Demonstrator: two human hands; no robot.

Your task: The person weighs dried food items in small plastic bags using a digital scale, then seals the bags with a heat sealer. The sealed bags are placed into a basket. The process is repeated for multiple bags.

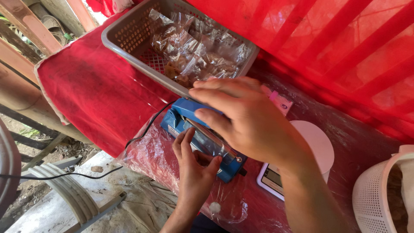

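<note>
grey basket (125, 47) of sealed snack bags (194, 54) | white perforated basket (373, 194) | red cloth (95, 86) | white scale (310, 146)

Two hands (241, 116), one blue sealer (202, 140), two baskets — grey (125, 41), white (373, 194) — one scale (271, 179).
</note>
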